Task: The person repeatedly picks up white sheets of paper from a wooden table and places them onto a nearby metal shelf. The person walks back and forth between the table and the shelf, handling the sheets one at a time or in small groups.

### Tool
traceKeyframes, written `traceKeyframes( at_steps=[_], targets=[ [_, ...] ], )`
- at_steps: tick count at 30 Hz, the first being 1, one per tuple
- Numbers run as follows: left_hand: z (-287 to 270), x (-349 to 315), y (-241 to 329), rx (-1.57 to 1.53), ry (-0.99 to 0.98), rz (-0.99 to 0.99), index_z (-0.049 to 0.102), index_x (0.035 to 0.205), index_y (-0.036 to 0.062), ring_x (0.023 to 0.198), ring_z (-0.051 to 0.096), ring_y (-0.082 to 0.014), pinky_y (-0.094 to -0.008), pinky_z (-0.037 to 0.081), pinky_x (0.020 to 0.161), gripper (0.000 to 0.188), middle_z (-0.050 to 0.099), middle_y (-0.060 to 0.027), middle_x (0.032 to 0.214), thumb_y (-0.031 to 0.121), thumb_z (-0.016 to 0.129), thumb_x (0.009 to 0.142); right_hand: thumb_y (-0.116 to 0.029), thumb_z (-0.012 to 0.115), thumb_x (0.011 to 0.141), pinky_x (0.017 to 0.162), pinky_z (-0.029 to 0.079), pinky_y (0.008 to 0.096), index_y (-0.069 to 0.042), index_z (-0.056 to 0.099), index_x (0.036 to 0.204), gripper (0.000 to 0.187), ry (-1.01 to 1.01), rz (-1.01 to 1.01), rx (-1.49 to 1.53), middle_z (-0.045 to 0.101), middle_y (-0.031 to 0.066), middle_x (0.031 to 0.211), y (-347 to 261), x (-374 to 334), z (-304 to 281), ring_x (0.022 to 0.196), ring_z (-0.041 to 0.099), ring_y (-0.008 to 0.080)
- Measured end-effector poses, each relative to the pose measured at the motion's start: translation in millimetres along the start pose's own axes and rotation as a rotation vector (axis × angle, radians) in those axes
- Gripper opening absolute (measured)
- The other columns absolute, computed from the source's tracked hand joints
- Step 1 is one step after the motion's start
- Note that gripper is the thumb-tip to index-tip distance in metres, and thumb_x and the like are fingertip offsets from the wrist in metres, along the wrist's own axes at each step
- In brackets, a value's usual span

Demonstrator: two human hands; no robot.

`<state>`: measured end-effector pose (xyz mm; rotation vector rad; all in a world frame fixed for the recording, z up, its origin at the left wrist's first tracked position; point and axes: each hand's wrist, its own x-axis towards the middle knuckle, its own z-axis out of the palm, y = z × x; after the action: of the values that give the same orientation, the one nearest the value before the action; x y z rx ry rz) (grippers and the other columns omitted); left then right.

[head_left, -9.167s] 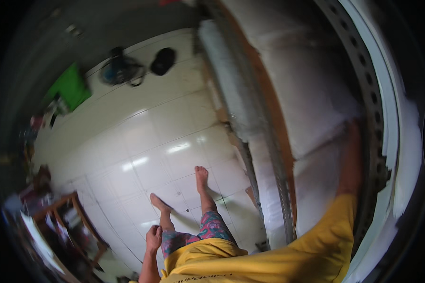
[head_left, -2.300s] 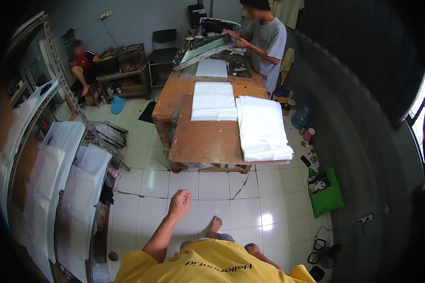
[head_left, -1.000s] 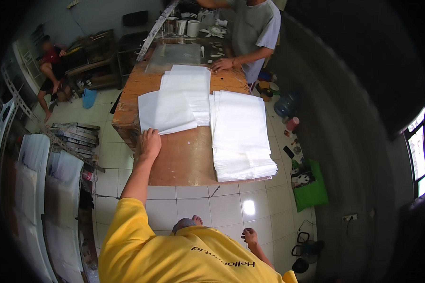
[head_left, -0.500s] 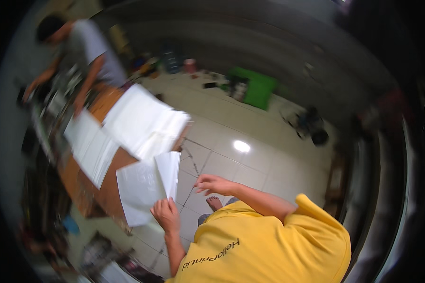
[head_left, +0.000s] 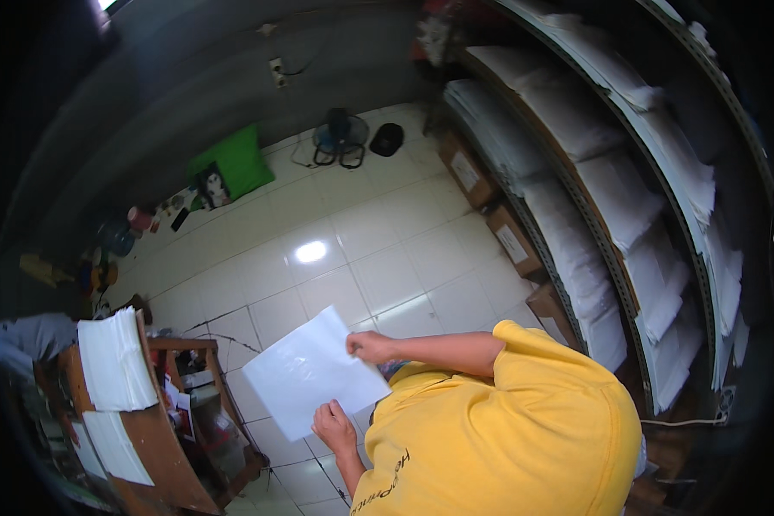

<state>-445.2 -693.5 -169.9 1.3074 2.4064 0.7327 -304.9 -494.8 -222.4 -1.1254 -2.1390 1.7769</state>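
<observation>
A white, slightly glossy sheet (head_left: 301,370) is held in front of my body, off the table and over the tiled floor. My left hand (head_left: 335,428) is closed on its near edge, fingers curled at the rim. At the sheet's right edge, my right hand (head_left: 372,346) pinches it. To the left, a stack of white sheets (head_left: 116,365) lies on the brown wooden table (head_left: 165,434). A smaller white pile (head_left: 120,449) lies nearer on the same tabletop.
Metal shelves (head_left: 568,159) loaded with white sheets rise along the right, with cardboard boxes (head_left: 513,241) beside them. A fan (head_left: 341,136), dark cap (head_left: 387,139) and green cushion (head_left: 248,168) are on the floor by the wall. Another person's sleeve (head_left: 30,340) shows at far left.
My view has turned right, toward the shelves. The sheet has left the table in my left hand. My right hand, empty before, now grips it too.
</observation>
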Motion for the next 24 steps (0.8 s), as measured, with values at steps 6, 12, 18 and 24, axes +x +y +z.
traceKeyframes(
  at_steps=[6, 12, 18, 24],
  targets=[
    [100, -75, -29, -0.211, -0.335, -0.299, 0.059, 0.079, -0.0025, 0.066, 0.057, -0.0367, -0.0451, 0.044, 0.062, 0.034, 0.062, -0.017, 0.071, 0.027, 0.05, 0.092, -0.001, 0.046, 0.079, 0.085, 0.048, 0.0389, -0.005, 0.058, 0.099, 0.023, 0.404, 0.24, -0.116, 0.065, 0.0168, 0.097, 62, -87, -116, 0.095, 0.062, 0.0315],
    [139, -131, -35, -0.061, -0.777, -0.568, 0.061, 0.082, -0.0044, 0.062, 0.06, -0.022, -0.0366, 0.049, 0.061, 0.035, 0.065, -0.0134, 0.071, 0.028, 0.05, 0.089, 0.0, 0.045, 0.077, 0.087, 0.047, 0.0358, -0.006, 0.058, 0.106, 0.033, 0.495, 0.149, -0.151, 0.064, 0.0163, 0.099, 110, -169, -309, 0.099, 0.062, 0.0286],
    [216, -129, -14, -0.364, -0.548, -0.7, 0.057, 0.085, 0.0009, 0.056, 0.051, -0.0131, -0.0272, 0.041, 0.05, 0.026, 0.057, -0.0062, 0.066, 0.025, 0.05, 0.09, -0.004, 0.06, 0.08, 0.069, 0.047, 0.0302, -0.006, 0.059, 0.103, 0.024, 0.911, 0.095, -0.118, 0.06, 0.0052, 0.085, 161, -328, -537, 0.077, 0.055, 0.0138],
    [295, -133, 187, -0.645, -0.663, -0.716, 0.056, 0.092, 0.0005, 0.064, 0.05, -0.0106, -0.023, 0.042, 0.058, 0.023, 0.056, -0.0039, 0.076, 0.022, 0.05, 0.094, -0.015, 0.061, 0.087, 0.067, 0.045, 0.0258, -0.009, 0.058, 0.105, 0.019, 1.256, 0.313, -0.069, 0.059, 0.0026, 0.081, 226, -514, -714, 0.072, 0.054, 0.0114]
  ],
)
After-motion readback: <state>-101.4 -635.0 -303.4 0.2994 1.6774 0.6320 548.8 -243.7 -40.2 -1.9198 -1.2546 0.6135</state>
